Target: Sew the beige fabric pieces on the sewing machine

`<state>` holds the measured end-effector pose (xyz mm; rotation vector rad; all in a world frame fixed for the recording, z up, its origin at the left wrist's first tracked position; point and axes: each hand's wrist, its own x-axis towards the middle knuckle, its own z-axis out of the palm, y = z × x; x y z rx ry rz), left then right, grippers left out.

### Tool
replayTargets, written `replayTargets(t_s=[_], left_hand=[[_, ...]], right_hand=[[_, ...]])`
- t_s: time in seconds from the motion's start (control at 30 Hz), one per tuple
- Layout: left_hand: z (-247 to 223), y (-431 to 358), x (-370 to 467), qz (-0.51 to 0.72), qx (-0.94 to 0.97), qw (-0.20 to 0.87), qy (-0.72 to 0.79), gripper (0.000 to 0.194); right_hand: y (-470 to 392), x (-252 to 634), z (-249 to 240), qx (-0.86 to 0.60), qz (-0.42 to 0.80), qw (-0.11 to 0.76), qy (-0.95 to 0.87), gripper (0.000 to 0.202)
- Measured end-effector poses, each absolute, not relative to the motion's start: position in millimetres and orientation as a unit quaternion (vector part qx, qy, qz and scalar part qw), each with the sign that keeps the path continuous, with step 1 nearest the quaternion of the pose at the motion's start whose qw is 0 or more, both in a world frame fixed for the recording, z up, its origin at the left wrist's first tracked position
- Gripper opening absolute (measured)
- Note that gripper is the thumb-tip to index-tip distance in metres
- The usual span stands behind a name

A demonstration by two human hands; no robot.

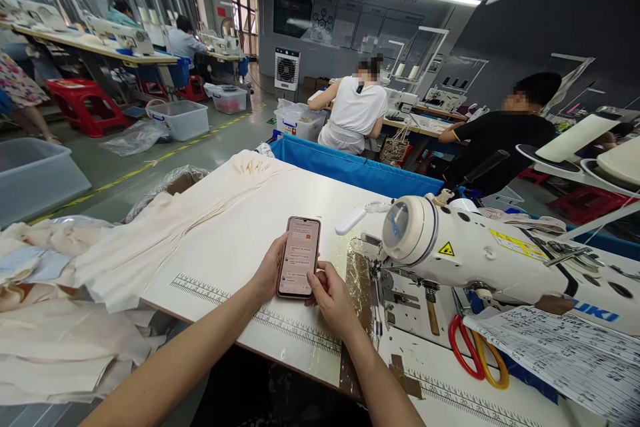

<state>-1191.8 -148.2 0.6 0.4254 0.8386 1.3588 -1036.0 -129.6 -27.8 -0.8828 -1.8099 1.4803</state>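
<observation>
A smartphone (299, 257) is held upright above the white sewing table (245, 227), its lit screen showing lines of chat text. My left hand (270, 270) grips its left edge, with the fingers hidden behind it. At the lower right edge, my right hand (330, 290) closes round the phone, thumb on the screen. Just right of my right hand stands a white sewing machine (450, 247). Cream fabric pieces (195, 213) lie in a layered stack to the left of my hands.
Scissors (467, 347) with red and yellow handles lie under a printed paper sheet (565, 353). A blue fabric bin (345, 163) borders the table's far side. More fabric (60, 320) is heaped at left. Two people (355, 107) sit at machines ahead.
</observation>
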Motion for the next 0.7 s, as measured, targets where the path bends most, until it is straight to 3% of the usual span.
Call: replayTargets(t_s=[0.7], left_hand=[[1.5,-148.4,-1191.9,0.603,0.202,0.677,0.371,0.054]], right_hand=[[-127.8,-1035.1,-28.1,-0.351,0.544,0.309,-0.697,0.033]])
